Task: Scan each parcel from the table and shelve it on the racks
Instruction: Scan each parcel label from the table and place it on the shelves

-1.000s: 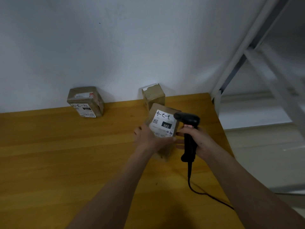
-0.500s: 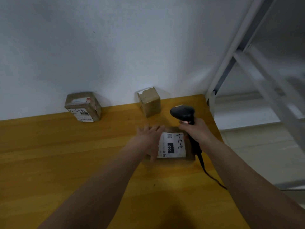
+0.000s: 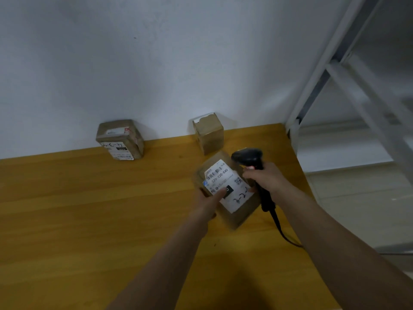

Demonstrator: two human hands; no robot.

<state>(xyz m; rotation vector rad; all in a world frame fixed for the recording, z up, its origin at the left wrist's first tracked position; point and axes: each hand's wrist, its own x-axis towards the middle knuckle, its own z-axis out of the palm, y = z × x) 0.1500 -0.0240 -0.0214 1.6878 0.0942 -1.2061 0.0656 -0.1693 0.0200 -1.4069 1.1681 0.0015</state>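
From the head camera, the left hand [image 3: 206, 203] holds a brown cardboard parcel [image 3: 228, 191] tilted above the wooden worktop [image 3: 89, 209], its thumb pressed on the white shipping label [image 3: 228, 186] and its fingers curled underneath. At three o'clock of the parcel, the right hand [image 3: 266, 177] grips a black barcode scanner [image 3: 250, 158], fingers wrapped round the handle. At eleven o'clock a taped parcel [image 3: 120, 139] and at twelve a small carton [image 3: 209, 133] stand against the wall. A white rack [image 3: 335, 70] rises at two o'clock.
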